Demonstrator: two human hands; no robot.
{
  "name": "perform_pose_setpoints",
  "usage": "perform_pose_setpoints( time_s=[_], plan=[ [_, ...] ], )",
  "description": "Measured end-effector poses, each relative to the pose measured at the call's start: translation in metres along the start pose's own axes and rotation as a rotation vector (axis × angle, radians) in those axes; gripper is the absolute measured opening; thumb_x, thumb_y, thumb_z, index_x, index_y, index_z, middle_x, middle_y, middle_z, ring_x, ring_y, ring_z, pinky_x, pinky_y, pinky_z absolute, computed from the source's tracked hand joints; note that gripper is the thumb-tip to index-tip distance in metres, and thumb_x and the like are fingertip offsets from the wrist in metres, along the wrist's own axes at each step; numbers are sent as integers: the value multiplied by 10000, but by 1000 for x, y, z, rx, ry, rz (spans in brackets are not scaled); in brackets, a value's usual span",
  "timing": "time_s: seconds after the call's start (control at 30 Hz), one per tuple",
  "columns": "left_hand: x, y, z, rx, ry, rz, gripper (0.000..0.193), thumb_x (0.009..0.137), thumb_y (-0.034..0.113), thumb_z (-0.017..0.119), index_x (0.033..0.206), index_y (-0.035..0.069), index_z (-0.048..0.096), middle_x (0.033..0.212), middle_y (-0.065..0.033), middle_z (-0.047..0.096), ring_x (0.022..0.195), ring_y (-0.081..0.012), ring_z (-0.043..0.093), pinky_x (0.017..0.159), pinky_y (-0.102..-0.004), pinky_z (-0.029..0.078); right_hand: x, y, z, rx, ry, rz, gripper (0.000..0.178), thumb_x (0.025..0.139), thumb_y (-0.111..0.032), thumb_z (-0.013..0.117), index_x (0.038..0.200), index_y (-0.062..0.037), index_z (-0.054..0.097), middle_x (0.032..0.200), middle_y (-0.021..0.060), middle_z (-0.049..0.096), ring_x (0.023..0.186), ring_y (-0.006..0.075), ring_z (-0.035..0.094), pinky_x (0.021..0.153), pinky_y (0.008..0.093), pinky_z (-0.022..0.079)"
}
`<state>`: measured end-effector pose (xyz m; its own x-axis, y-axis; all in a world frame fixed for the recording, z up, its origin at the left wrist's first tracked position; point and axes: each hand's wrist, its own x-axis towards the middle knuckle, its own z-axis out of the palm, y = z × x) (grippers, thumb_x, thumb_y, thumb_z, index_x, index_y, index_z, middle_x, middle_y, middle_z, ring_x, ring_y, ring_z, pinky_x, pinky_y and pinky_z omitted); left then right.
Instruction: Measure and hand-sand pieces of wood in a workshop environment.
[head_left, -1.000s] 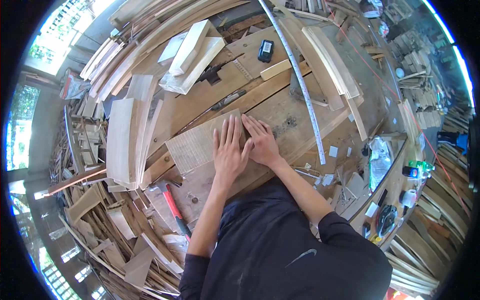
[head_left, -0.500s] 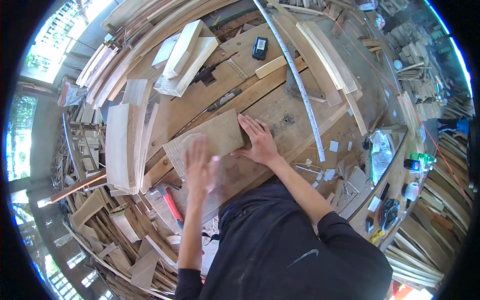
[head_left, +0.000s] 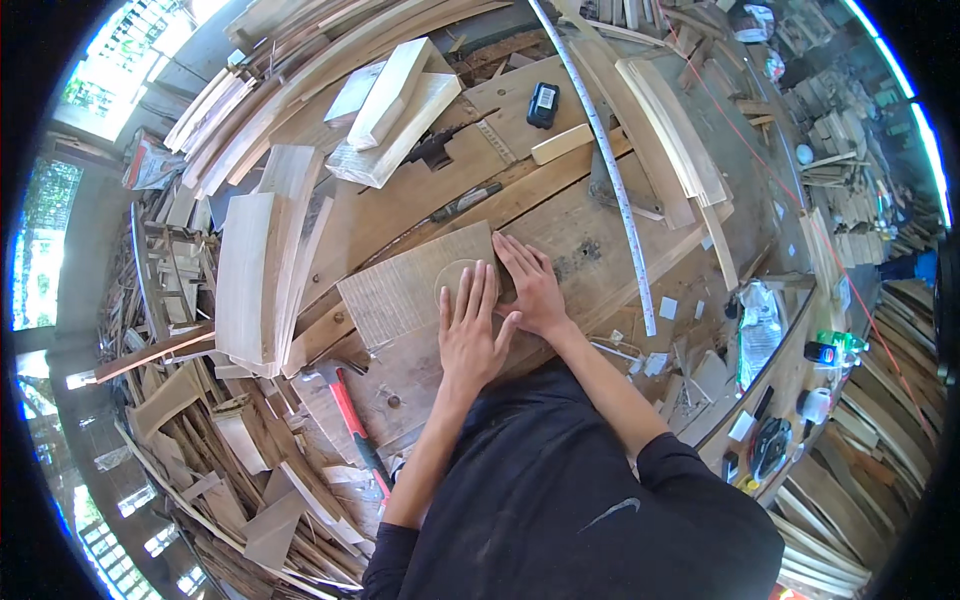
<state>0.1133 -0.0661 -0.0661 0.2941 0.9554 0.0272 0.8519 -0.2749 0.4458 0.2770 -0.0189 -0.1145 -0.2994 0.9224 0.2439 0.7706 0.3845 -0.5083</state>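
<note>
A rectangular wooden board (head_left: 395, 290) with visible grain lies flat on the workbench in front of me. My left hand (head_left: 472, 330) rests palm down near its right end, fingers out straight and close together. Beneath those fingers is a thin round disc (head_left: 447, 277), tan like the wood, which looks like a sanding disc; most of it is covered. Along the board's right end lie the outstretched fingers of my right hand (head_left: 533, 293), touching the edge. The right thumb is partly hidden by the left hand.
A red-handled hammer (head_left: 350, 410) lies at the near left of the bench. Stacked wooden blocks (head_left: 390, 115) and curved boards (head_left: 245, 275) stand beyond and left. Farther off are a black case (head_left: 543, 105) and a long white measuring strip (head_left: 618, 190). Wood scraps (head_left: 200, 470) pile up at lower left.
My left hand, blurred before over the board's left middle, has slid right and now shows sharp near its right end. The right hand keeps its place at the board's end. The whole view has shifted slightly.
</note>
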Motion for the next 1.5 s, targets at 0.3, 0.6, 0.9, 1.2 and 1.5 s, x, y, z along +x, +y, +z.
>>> perform_pose_setpoints(
  time_s=[0.3,0.6,0.9,1.2,1.5],
  plan=[
    [48,-22,0,32,134,9,757,1060,517,507,1655,78,346,1711,-92,362,1604,-266,277,1316,-496,127,4,-7,5,3,27,-5,838,909,-343,672,1632,-50,364,1651,138,448,1532,285,416,1241,442,296],
    [-30,-38,-22,30,-16,-157,762,1058,492,510,1689,131,281,1751,-57,285,1629,-229,215,1326,-480,88,-1,-2,-2,25,41,26,1159,755,-650,809,1632,-40,357,1636,141,468,1515,293,439,1229,463,311],
    [27,-50,-6,91,161,-183,786,1067,535,467,1678,77,281,1747,-115,276,1627,-266,213,1320,-516,66,2,-10,2,32,22,2,1033,794,-494,843,1606,-34,401,1620,138,490,1506,283,455,1218,464,326],
    [9,-39,-6,-15,106,-96,747,1075,553,433,1679,131,310,1741,-60,305,1617,-235,244,1326,-487,107,4,-6,9,17,48,0,1043,813,-565,805,1610,-34,391,1611,154,498,1489,315,468,1215,475,317],
    [-77,-53,-26,83,68,-314,806,1060,507,502,1697,94,230,1759,-94,250,1641,-267,167,1327,-496,68,3,-6,1,19,48,3,1158,708,-633,869,1589,-27,422,1609,158,497,1477,317,484,1207,480,328]
  ],
)
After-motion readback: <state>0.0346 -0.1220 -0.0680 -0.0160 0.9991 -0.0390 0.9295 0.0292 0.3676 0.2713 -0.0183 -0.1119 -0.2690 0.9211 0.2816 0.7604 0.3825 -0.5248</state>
